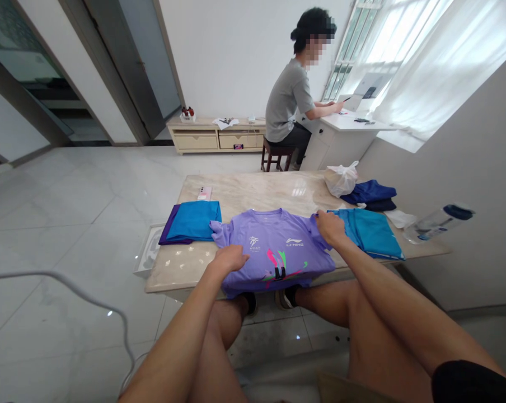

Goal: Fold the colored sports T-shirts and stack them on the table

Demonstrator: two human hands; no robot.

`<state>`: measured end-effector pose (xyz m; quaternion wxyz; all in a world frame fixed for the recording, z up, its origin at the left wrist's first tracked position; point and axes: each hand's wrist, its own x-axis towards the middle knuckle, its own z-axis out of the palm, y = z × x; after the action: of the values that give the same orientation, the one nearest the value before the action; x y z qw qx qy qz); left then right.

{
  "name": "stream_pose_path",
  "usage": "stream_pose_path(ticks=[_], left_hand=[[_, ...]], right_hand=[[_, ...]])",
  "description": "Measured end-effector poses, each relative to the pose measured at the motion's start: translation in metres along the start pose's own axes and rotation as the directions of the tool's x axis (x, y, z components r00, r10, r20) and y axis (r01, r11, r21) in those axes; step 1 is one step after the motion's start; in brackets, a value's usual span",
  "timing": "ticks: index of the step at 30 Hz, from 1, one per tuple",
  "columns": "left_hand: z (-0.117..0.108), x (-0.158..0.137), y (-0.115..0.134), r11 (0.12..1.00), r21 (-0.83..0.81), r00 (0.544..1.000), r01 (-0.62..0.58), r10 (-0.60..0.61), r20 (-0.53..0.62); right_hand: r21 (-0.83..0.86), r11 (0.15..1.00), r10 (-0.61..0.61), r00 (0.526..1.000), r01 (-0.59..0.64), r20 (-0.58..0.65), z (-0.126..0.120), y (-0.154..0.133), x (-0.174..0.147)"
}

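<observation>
A purple T-shirt [270, 240] with a pink, green and black print lies front side up on the table, its neckline away from me and its hem hanging over the near edge. My left hand [232, 258] is closed on the shirt's left side, below the sleeve; its fingertips are partly hidden. At the opposite shoulder, my right hand [329, 226] pinches the sleeve fabric. Folded blue cloth [196, 219] rests on dark purple cloth [169, 226] to the left. Beyond my right hand lies more folded blue clothing [368, 232].
The marble-look table [257, 193] also holds a pink phone [205, 193], a white plastic bag [342, 178], dark blue cloth [368, 192] and a clear bottle [435, 224] at right. A white box [149, 252] stands beside the table's left end. A person [289, 101] sits at a desk behind.
</observation>
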<state>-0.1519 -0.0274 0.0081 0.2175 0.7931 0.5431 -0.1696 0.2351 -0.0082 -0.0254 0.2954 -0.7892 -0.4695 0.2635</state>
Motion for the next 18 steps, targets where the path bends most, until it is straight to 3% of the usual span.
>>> stream_pose_path(ticks=[3, 6, 9, 14, 18], left_hand=[[0.002, 0.003, -0.004, 1.0, 0.003, 1.0, 0.027, -0.027, 0.008], [0.005, 0.006, -0.009, 0.998, 0.012, 0.998, 0.055, -0.055, 0.023], [0.007, 0.009, -0.014, 0.997, 0.012, 0.997, 0.078, -0.078, 0.019], [0.012, 0.011, -0.025, 0.993, -0.002, 0.993, 0.122, -0.122, -0.002], [0.016, 0.017, -0.037, 0.979, -0.069, 0.973, 0.192, -0.199, -0.117]], right_hand=[[-0.079, 0.981, -0.176, 0.983, 0.18, 0.046, 0.025, -0.03, -0.018], [0.133, 0.951, -0.299, 0.939, 0.279, 0.17, 0.041, -0.056, -0.032], [0.241, 0.915, -0.359, 0.926, 0.323, 0.121, 0.042, -0.069, -0.036], [0.004, 0.903, -0.425, 0.895, 0.429, 0.134, 0.029, -0.066, -0.034], [-0.248, 0.845, -0.431, 0.879, 0.473, 0.205, 0.026, -0.06, -0.039]])
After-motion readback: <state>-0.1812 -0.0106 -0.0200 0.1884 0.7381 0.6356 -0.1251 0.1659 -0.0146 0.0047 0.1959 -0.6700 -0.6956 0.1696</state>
